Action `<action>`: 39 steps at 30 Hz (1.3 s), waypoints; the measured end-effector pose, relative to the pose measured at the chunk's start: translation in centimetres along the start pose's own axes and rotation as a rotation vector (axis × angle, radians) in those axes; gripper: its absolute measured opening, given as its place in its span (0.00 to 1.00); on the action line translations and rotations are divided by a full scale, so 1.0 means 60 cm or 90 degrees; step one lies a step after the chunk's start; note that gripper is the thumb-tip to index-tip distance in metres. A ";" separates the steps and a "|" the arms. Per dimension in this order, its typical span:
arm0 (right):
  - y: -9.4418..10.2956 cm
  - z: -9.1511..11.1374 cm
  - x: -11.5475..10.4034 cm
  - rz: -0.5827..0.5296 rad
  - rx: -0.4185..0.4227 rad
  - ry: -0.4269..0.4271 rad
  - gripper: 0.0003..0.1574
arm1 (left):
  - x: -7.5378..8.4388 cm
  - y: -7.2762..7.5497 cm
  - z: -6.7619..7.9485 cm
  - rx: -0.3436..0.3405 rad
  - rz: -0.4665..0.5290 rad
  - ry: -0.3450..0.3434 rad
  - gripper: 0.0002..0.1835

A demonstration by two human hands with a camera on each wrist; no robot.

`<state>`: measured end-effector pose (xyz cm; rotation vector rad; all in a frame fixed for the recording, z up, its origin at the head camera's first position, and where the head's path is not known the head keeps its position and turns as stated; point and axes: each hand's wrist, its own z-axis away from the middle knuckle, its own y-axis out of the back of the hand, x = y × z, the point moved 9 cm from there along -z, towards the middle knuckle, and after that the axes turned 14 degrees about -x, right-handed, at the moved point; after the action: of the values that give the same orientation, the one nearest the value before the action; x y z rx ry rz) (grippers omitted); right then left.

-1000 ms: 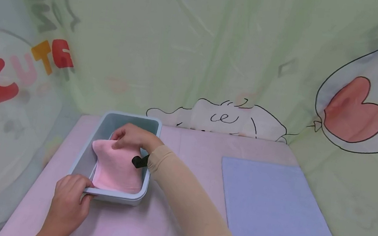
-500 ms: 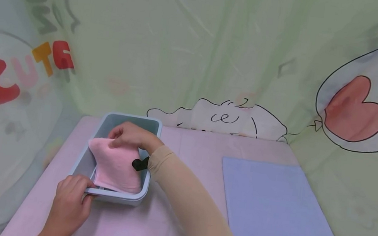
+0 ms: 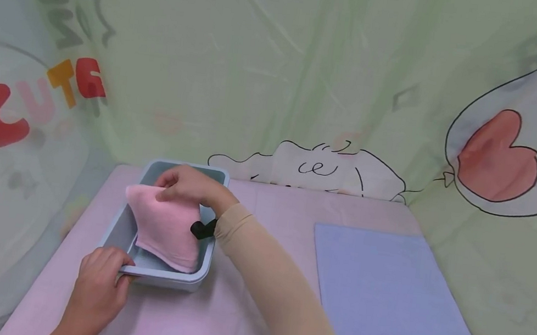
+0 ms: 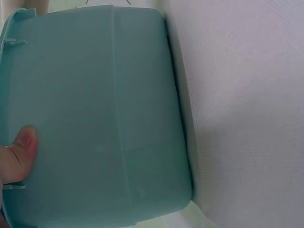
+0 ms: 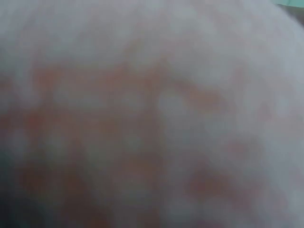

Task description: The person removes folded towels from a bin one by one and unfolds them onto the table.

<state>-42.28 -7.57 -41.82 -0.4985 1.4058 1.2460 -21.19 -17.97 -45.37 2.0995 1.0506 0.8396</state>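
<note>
A pale blue plastic bin (image 3: 115, 224) stands at the left of the table in the head view. My left hand (image 3: 101, 281) grips its near left corner, fingers over the rim; in the left wrist view the thumb (image 4: 27, 142) presses on the bin's outer wall (image 4: 85, 95). Inside the bin my right hand (image 3: 192, 185) pinches the upper edge of a small pink cloth (image 3: 169, 228). The cloth hangs at a slant, its lower edge lifted on the left so that the bin's floor shows. Only a blurred, pale, reddish-patterned surface (image 5: 142, 118) fills the right wrist view.
A flat blue mat (image 3: 393, 298) lies on the right side of the pink-covered table (image 3: 274, 207). Printed curtains (image 3: 279, 69) enclose the table at the back and sides. A black piece (image 3: 203, 229) sticks out at the right wrist.
My right hand has risen slightly, drawing the pink cloth up and toward the far end of the bin. More of the bin's floor shows. My left hand stays on the rim.
</note>
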 end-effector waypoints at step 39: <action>0.045 0.135 -0.136 -0.055 0.061 0.082 0.09 | -0.044 0.024 -0.018 -0.011 -0.037 0.002 0.26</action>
<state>-38.70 -2.36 -31.80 -0.5759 1.5274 1.0874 -22.67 -20.63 -44.30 2.0446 1.0974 0.8213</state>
